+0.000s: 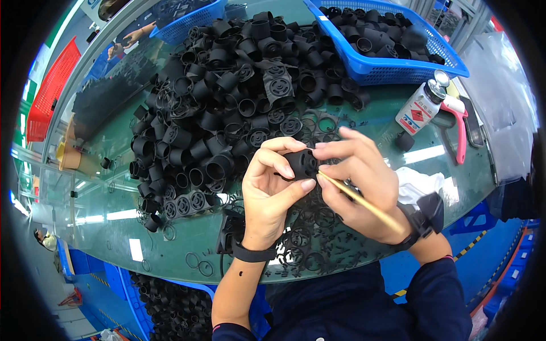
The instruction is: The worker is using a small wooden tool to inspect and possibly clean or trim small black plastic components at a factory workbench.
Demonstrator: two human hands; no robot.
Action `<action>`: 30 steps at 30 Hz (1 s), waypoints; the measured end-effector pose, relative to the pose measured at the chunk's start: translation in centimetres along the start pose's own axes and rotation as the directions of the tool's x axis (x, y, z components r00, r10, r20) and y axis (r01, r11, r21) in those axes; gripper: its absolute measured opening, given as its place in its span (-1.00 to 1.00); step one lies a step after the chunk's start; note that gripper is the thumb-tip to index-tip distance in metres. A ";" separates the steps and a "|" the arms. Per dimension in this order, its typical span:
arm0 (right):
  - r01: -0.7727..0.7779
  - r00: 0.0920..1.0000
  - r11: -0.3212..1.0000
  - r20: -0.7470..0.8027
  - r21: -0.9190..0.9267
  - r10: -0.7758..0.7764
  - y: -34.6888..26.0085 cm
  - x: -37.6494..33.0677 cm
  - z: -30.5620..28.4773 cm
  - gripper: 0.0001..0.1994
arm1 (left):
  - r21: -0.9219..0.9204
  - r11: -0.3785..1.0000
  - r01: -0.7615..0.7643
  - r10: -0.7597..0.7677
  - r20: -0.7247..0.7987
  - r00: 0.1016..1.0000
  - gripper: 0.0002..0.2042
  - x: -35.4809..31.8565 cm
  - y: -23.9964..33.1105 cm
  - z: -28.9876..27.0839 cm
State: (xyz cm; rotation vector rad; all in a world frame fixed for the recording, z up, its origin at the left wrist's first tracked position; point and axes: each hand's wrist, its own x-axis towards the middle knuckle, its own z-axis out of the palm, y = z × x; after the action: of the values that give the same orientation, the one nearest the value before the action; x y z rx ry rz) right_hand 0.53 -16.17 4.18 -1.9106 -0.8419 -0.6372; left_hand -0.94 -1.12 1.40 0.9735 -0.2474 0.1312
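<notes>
Dark sleeves enter at six o'clock. Beyond them the glass-topped bench (170,238) carries a big heap of black plastic caps (227,96) at eleven o'clock. At one o'clock a blue basket (392,71) holds more black caps; a second blue basket (187,20) sits at twelve. A red basket (48,91) stands at nine o'clock. At two o'clock a small white bottle (422,105) with a red diamond label lies tilted beside pink-handled pliers (459,128). At centre, the left hand (267,193) grips a black cap (301,163), open face toward the camera. The right hand (358,182) pinches a thin tan stick (364,203); its tip touches the cap and its length runs toward four o'clock.
</notes>
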 end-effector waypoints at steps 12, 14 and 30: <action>-0.271 0.945 0.891 -0.074 0.364 0.318 1.4 0.7 -1.2 -0.99 | -0.230 0.966 0.117 -0.101 0.080 0.992 -0.66 0.3 0.4 -0.5; -0.208 0.971 0.921 -0.044 0.328 0.235 1.7 0.8 -1.0 -0.98 | -0.245 0.959 0.145 -0.124 0.097 0.988 -0.65 0.2 0.5 -0.7; -0.250 0.950 0.942 0.242 0.225 0.195 2.3 0.2 0.4 -0.70 | -0.018 0.938 0.346 -0.344 -0.147 0.927 -0.85 -0.2 0.2 -1.2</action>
State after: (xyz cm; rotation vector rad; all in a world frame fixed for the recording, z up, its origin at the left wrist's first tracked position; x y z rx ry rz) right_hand 2.45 -16.52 2.87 -1.8258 -0.7838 -0.1734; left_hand -0.95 -0.04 0.85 0.9960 0.0638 -0.1191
